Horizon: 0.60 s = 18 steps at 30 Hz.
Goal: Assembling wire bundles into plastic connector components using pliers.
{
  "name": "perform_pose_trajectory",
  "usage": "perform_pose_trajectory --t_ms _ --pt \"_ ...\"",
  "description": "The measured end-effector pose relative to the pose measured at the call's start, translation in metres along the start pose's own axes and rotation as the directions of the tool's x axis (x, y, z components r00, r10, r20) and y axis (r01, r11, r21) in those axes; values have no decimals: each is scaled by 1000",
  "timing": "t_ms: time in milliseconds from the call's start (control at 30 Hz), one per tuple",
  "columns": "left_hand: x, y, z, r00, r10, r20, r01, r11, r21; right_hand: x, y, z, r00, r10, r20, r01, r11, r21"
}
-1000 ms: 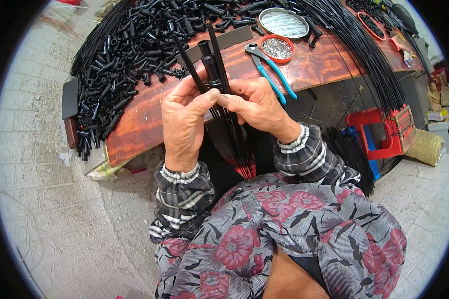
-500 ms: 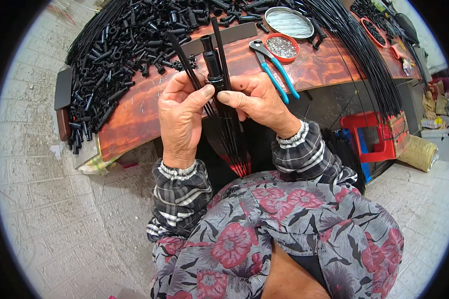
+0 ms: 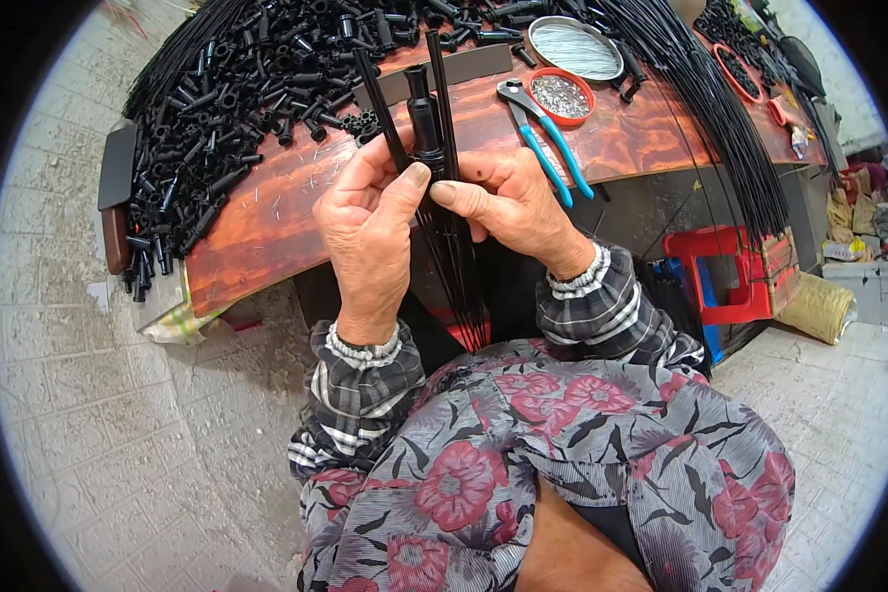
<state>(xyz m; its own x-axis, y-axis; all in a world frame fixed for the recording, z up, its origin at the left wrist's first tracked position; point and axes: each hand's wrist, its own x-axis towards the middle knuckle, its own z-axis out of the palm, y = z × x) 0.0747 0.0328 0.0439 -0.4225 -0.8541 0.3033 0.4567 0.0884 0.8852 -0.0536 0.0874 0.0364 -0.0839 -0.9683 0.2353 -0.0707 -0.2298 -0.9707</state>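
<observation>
Between my two hands stands a black plastic tube fitting, ringed at its lower collar, with thin black rods around it. The rods hang below in a bundle toward my lap, and some stick up on either side of the tube. My left hand is closed at the collar, its thumb tip pressed against the rods. From the other side my right hand grips the same spot, thumb across the front and fingers curled behind. What the fingertips touch behind the collar is hidden.
Black plastic tube pieces lie heaped on the reddish wooden table. Blue-handled pliers rest beside a red dish of small metal parts and a round tin of thin pale wires. Long black rods overhang the right edge above a red stool.
My left hand has turned slightly, its thumb moving up over the collar. The left upright rods now stand closer to the tube. My right hand has barely moved.
</observation>
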Motion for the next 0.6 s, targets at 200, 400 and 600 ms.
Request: perform_pose_trajectory --t_ms 200,400,600 --pt "1 6 -5 996 -60 70 60 998 6 0 -1 -8 996 -11 89 12 1000 -11" --pt "1 10 -2 992 -122 15 123 991 -54 -2 -11 -1 998 44 41 -44 999 -11" --pt "0 8 -7 994 -106 -4 105 994 -32 0 2 6 997 -69 28 72 985 -157"
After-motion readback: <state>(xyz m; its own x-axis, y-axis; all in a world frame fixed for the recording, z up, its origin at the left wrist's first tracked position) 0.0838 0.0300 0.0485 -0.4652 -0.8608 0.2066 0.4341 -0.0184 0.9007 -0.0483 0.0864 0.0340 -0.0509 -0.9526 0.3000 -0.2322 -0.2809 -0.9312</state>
